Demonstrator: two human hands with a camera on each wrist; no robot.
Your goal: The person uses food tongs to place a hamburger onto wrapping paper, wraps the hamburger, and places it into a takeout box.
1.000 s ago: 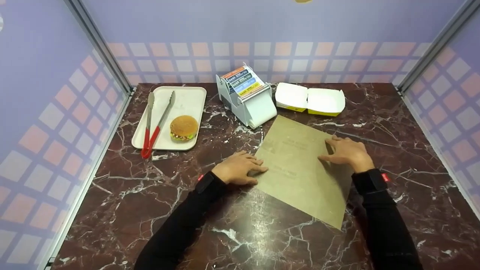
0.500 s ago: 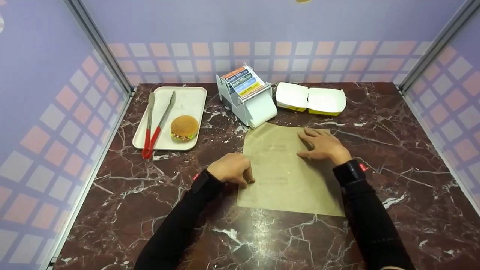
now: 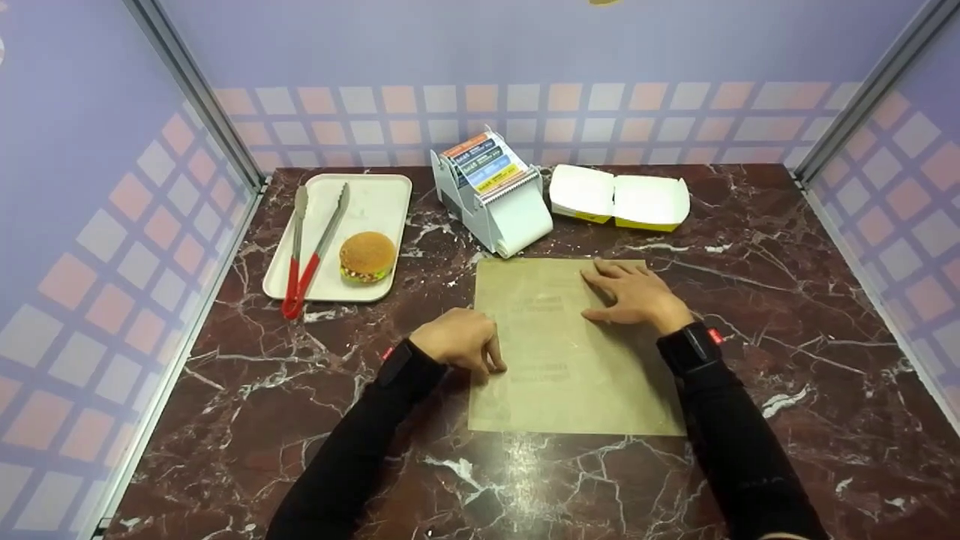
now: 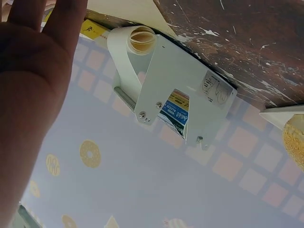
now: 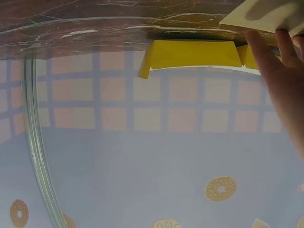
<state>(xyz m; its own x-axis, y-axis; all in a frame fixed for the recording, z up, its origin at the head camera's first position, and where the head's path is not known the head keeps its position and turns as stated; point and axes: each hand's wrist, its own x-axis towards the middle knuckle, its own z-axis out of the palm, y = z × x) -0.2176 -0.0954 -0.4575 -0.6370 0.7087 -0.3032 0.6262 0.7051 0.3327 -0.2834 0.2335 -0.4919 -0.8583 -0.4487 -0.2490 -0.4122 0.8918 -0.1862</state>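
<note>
A square sheet of brown wrapping paper (image 3: 555, 375) with faint print lies flat on the marble-patterned table, its edges nearly square to the person. At its left edge the left hand (image 3: 459, 339) points its fingers down, the fingertips touching the paper; the left wrist view shows two of these fingers (image 4: 66, 21) fairly straight. Spread over the paper's upper right part, the right hand (image 3: 634, 296) rests with fingers extended. Neither hand shows anything gripped. In the right wrist view a paper corner (image 5: 259, 16) shows beside the fingertips.
Behind the paper stands a label dispenser (image 3: 491, 191) with a white roll. An open burger box (image 3: 651, 201), white inside and yellow outside, sits to its right. At left, a cream tray (image 3: 375, 199) bears a burger (image 3: 367, 256) and red-handled tongs (image 3: 304, 274). Printed walls surround the table (image 3: 262, 420).
The paper has turned from a slant to straight and shifted left; its lifted far-left corner now lies flat. The right hand moved left with it, and the left hand's fingers now point down.
</note>
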